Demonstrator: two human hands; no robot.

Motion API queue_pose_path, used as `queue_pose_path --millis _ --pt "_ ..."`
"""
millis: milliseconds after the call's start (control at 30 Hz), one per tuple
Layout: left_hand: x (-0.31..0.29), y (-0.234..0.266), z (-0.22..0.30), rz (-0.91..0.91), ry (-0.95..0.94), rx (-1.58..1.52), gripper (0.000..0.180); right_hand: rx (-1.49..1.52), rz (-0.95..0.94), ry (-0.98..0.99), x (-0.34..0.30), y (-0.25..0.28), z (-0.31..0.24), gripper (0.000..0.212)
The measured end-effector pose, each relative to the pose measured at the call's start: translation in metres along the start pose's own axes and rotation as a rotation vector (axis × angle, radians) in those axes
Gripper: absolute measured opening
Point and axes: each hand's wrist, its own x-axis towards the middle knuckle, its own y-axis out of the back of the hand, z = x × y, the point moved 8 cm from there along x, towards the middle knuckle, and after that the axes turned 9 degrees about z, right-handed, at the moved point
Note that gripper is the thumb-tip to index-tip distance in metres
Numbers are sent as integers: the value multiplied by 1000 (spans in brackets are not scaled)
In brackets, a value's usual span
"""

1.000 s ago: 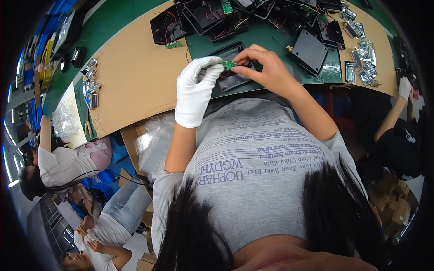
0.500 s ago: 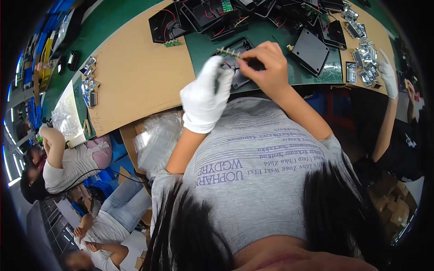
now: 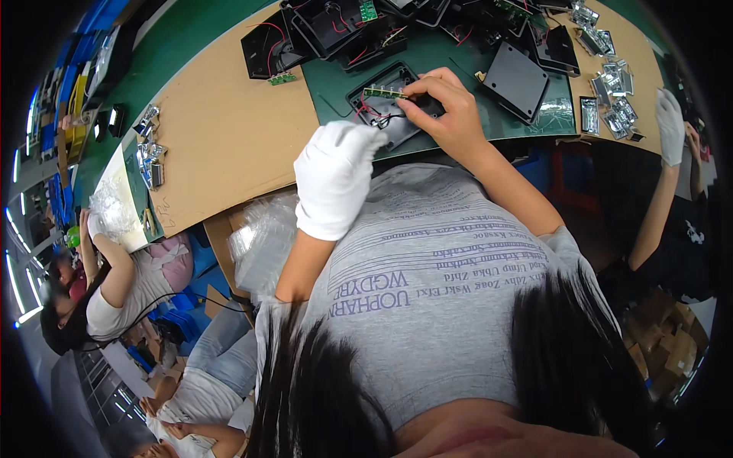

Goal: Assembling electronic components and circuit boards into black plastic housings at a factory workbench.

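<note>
A small green circuit board (image 3: 384, 92) is pinched at its right end between the thumb and fingers of my bare right hand (image 3: 449, 113). Red and black wires (image 3: 369, 114) run from the board down into an open black plastic housing (image 3: 410, 137) lying on the green mat. My left hand (image 3: 334, 177), in a white glove, is just left of this housing with its fingers curled together. The glove hides whatever its fingertips may hold, close beside the wires.
More black housings (image 3: 328, 30) with wires and boards are heaped at the back. A flat black cover (image 3: 516, 82) lies right of them. Clear-and-silver parts (image 3: 617, 80) stand on cardboard at right, others (image 3: 150, 145) at left. Plastic bags (image 3: 263, 237) fill a box below. Co-workers sit on both sides.
My left hand has drawn back down and left, away from the board. My right hand keeps the board, which has turned to show its green face. More of the housing shows.
</note>
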Motion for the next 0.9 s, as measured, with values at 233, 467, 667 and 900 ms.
queue_pose_path --millis 233,467,667,900 --pt "2 6 -25 104 350 182 13 50 10 -34 -1 2 2 16" --pt "0 -14 -8 18 -46 230 19 31 3 -46 -1 0 3 17" --pt "-12 -30 8 -91 -83 46 19 35 9 -55 -2 1 7 17" --pt "-3 -30 23 -336 63 -150 14 56 -21 -67 0 1 7 16"
